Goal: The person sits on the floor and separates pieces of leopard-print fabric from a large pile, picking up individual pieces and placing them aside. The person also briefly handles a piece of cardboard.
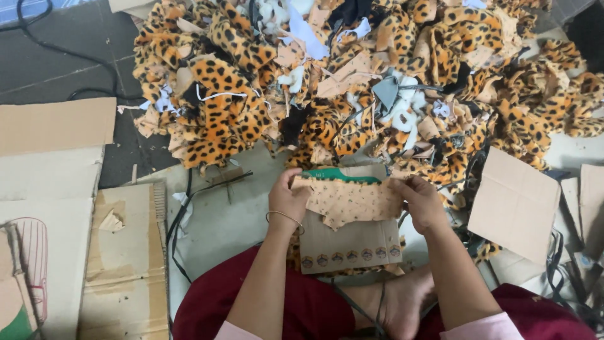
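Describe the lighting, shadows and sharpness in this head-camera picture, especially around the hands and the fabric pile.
Head view: soft, even light, no glare and only faint shadows under the leopard-print fabric pile. The left hand and right hand, holding a tan fabric piece, are reasonably sharp. Fine detail looks slightly smeared throughout; the flattened cardboard at the left edge is softer, and lines bow there.

The fabric heap (352, 75) across the top of the frame is orange with black leopard spots; the held cloth piece (352, 200) is tan with small dots; the trousers (314, 311) at the bottom are dark red.
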